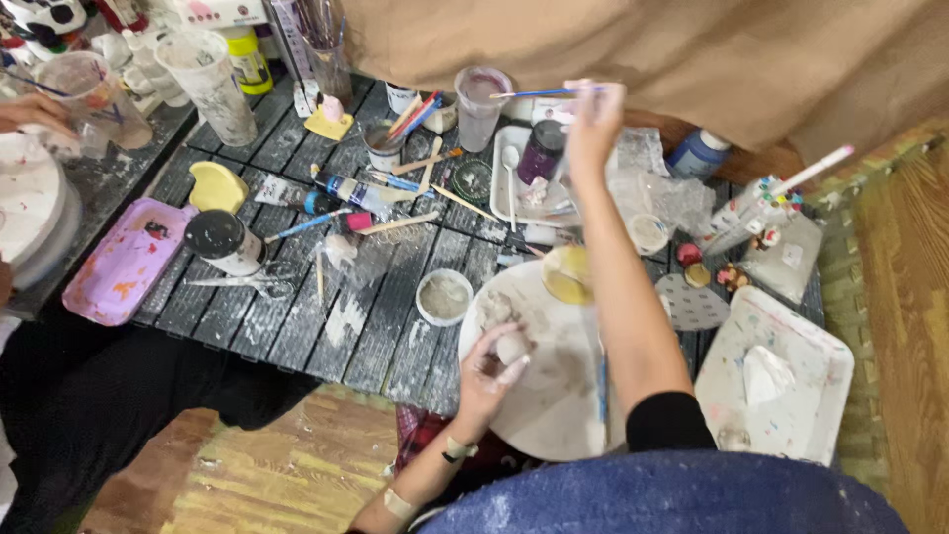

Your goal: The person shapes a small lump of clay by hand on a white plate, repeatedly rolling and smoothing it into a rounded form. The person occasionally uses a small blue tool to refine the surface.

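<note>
My left hand [491, 371] grips a small pale clay piece [513, 346] over a round white board [554, 396] smeared with clay. My right hand [594, 119] is stretched far forward and holds a thin blue-handled paintbrush [539, 94] with its tip at a clear plastic cup [478, 104] of cloudy purple water. A small bowl of yellow liquid [566, 275] sits at the board's far edge, partly hidden by my right forearm.
The dark slatted table [346, 316] is crowded: paint tubes, brushes, a dark purple jar [542, 150], a small clay-water dish [444, 297], scissors [242, 284], a pink tray [124, 262], a white tray [781, 381]. Another person's hand [35, 111] holds a cup at far left.
</note>
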